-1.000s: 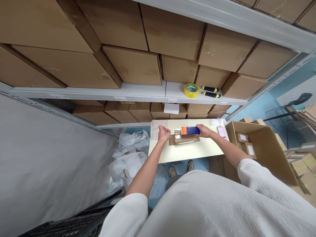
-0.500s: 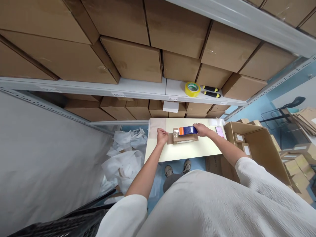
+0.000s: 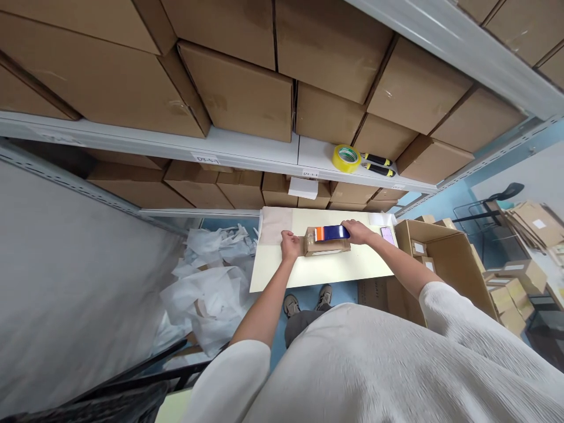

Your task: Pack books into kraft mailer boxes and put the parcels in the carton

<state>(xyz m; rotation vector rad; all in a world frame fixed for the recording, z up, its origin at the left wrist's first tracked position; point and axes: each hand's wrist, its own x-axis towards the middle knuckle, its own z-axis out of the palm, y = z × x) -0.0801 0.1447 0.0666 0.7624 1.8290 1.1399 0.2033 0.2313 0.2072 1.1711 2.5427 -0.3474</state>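
A small cardboard box (image 3: 326, 245) lies on the pale tabletop (image 3: 273, 273), with shiny clear tape at its left end. My right hand (image 3: 358, 231) is closed around the right end of a blue and orange tape dispenser (image 3: 335, 232), held along the top of the box. At the box's left side, my left hand (image 3: 289, 245) has its fingers curled together beside a brown flap. What those fingers pinch, if anything, is too small to make out.
Above the table, a shelf edge carries a yellow tape roll (image 3: 346, 158) and two black-and-yellow cutters (image 3: 379, 170). A phone (image 3: 387, 235) lies at the table's right end. Beside it stands a large open carton (image 3: 467, 276) with small boxes inside. White wrapping (image 3: 215, 294) is heaped at left.
My left hand has come closer to the left end of the box, its fingers now at the flap. The dispenser has shifted slightly left along the box top. The camera view has tilted a little.
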